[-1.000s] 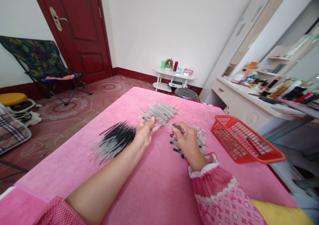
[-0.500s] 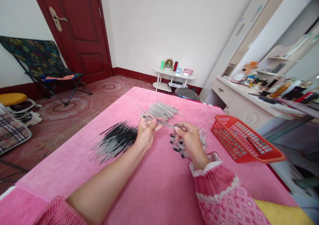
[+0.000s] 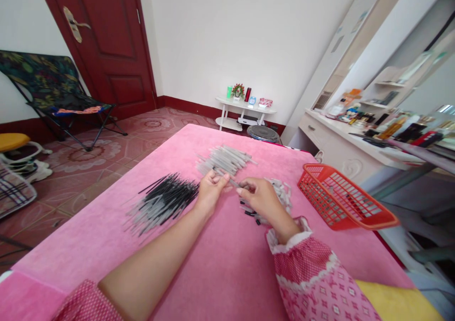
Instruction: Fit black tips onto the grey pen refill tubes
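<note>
Over the pink-covered table (image 3: 220, 264), both hands grip one slim pen (image 3: 232, 182) with a clear grey barrel. My left hand (image 3: 209, 191) pinches its left part, where a dark end shows by the fingers. Closed on its right end is my right hand (image 3: 261, 195); its fingers hide that tip. Left of my left hand lies a heap of thin pen refills (image 3: 163, 200), black and greyish. Behind the hands is a pile of clear pen barrels (image 3: 227, 159). Clear and black pen caps (image 3: 282, 193) lie partly hidden behind and under my right hand.
An orange-red plastic basket (image 3: 341, 198) stands at the table's right edge. Yellow cloth (image 3: 394, 299) lies at the lower right. Beyond are a cluttered dresser (image 3: 330, 136), a small white stand (image 3: 245, 104), a folding chair (image 3: 67, 93) and a red door (image 3: 106, 41).
My right hand has come closer to my left along the pen, so less of the barrel shows between them. The whole view has shifted slightly.
</note>
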{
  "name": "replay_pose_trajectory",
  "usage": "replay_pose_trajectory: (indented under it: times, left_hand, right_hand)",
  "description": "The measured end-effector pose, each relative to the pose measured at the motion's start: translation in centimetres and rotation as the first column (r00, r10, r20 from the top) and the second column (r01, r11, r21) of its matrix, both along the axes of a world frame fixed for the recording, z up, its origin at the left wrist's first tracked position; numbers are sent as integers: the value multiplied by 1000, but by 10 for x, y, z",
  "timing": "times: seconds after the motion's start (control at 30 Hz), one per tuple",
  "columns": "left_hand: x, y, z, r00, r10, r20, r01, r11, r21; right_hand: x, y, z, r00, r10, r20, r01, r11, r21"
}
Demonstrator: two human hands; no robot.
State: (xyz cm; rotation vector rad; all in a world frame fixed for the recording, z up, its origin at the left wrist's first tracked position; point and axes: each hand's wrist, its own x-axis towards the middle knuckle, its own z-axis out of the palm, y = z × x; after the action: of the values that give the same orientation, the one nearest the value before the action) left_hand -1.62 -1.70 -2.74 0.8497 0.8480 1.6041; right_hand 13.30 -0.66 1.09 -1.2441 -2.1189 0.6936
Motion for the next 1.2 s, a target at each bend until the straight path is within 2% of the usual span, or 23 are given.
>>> replay_pose_trajectory:
  times: [0.13,0.23,0.33,0.4,0.47,0.57,0.67,0.77,0.83,0.93,1.1,1.2]
  left_hand:
    - [3,-1,-6,981,-16,-191,17,1000,5]
    - [4,-1,-10,967,-89,-237,91,996,-4]
    - [4,-1,-12,963,-146,-226,146,989,-17]
    - [4,-1,-13,964,-156,-216,154,988,-25]
    - [5,-1,-12,965,-160,-209,157,987,-31]
    - [5,-1,-11,964,-165,-206,159,986,-47]
    - [5,0,-11,961,-168,-217,162,986,-47]
    - [5,0,-13,958,-180,-224,173,984,-48]
    - [4,1,-15,958,-187,-217,180,982,-54]
    - [4,1,-16,959,-186,-212,179,982,-54]
    - [4,1,-17,958,-176,-228,167,984,-55]
    - [4,1,-16,956,-175,-236,167,985,-51]
  right_hand:
    - [-3,-8,5,986,-20,168,11,998,57]
    - [4,-3,20,977,-63,203,46,995,89]
    - [33,11,45,972,-153,176,127,980,154]
    - [65,19,63,943,-287,167,245,941,235]
    - [103,23,79,869,-438,229,357,876,324]
    - [159,21,93,645,-667,373,555,744,372]
    - [203,16,93,455,-729,512,681,655,328]
    - [229,16,84,386,-697,605,734,629,256]
    - [239,20,75,394,-641,659,729,654,201]
    - [248,30,63,462,-562,687,700,706,107]
    - [247,46,45,618,-507,600,644,765,-18]
    - [242,51,40,654,-478,586,610,791,-35]
